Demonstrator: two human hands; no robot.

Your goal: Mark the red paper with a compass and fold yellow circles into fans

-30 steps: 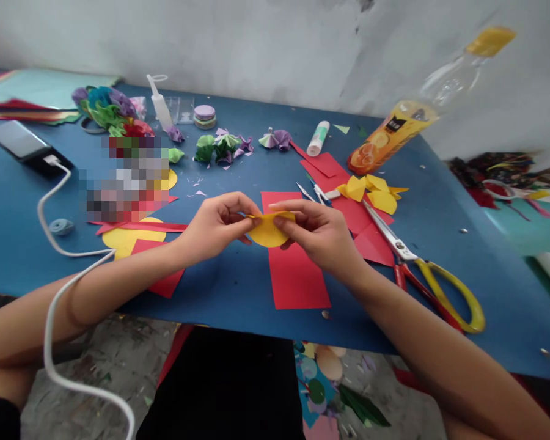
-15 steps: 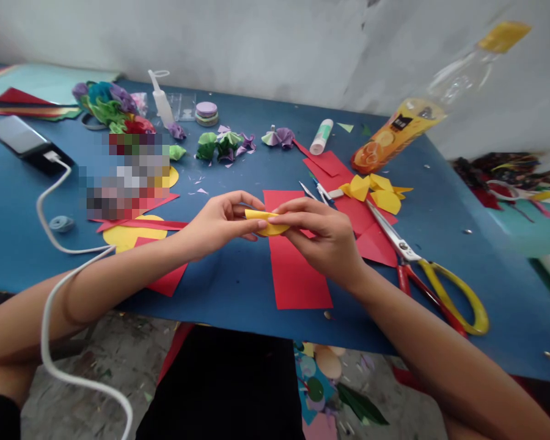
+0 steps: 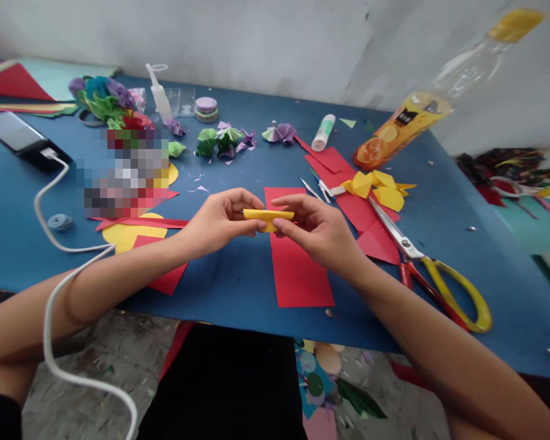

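Between my hands, above the table, is a small piece of yellow paper [image 3: 269, 216], folded over with its long edge on top. My left hand [image 3: 224, 219] pinches its left end between thumb and fingers. At the right end, my right hand [image 3: 318, 229] grips it with the thumb in front and the fingers behind. A red paper rectangle [image 3: 300, 275] lies flat below and partly behind my right hand. Yellow paper circles [image 3: 132, 232] and red strips lie by my left forearm. Folded yellow paper petals [image 3: 379, 188] rest beyond my right hand.
Large scissors [image 3: 433, 278] with red and yellow handles lie at the right. Behind stand a tilted-looking drink bottle [image 3: 406, 125], a glue stick [image 3: 323, 132] and a squeeze bottle [image 3: 161, 101]. A white cable [image 3: 50, 318] from a power bank [image 3: 21, 137] crosses my left forearm.
My right fingers have shifted: the thumb has come to the front of the yellow paper and the fingers have moved behind it. The paper now shows a straighter, level top edge.
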